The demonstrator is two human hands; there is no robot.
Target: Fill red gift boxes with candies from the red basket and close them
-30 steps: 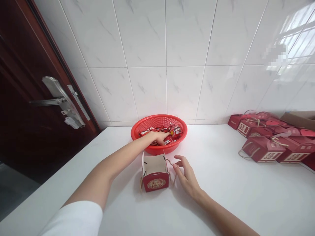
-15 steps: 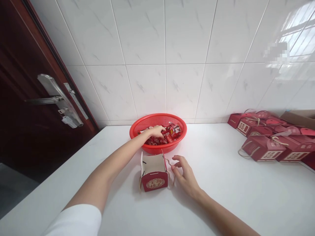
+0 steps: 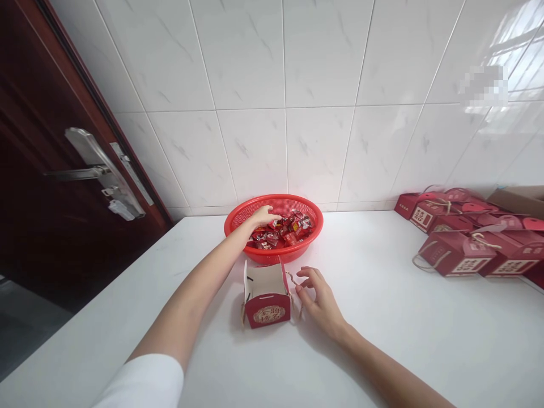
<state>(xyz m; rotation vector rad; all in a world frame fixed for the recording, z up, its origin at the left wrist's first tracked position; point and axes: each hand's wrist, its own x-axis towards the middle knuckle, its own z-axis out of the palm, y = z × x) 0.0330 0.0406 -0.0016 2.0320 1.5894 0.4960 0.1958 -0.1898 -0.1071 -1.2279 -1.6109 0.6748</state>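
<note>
My left hand [image 3: 264, 216] is over the left part of a red plastic basket [image 3: 317, 238], its fingers apart above red wrapped sweets [image 3: 293, 226]. Nothing shows between those fingers. In front of the basket stands a small dark red box [image 3: 268, 311] with its top open, a pale inside and a round gold emblem on the near side. Twisted cord hangs at both its sides. My right hand [image 3: 318, 300] is just right of the box, fingers curved and apart, with the fingertips close to the cord [image 3: 291, 277]. Whether they touch it is unclear.
Several folded red gift boxes [image 3: 459, 255] with cord handles are grouped at the right of the white table [image 3: 361, 362]. Behind them is a brown carton [image 3: 516, 201]. A tiled wall [image 3: 323, 153] runs along the back, and a dark red door [image 3: 38, 113] is at the left.
My left hand has moved slightly up and left over the sweets and its fingers have spread. More sweets show beneath it. My right hand and the open box have hardly moved.
</note>
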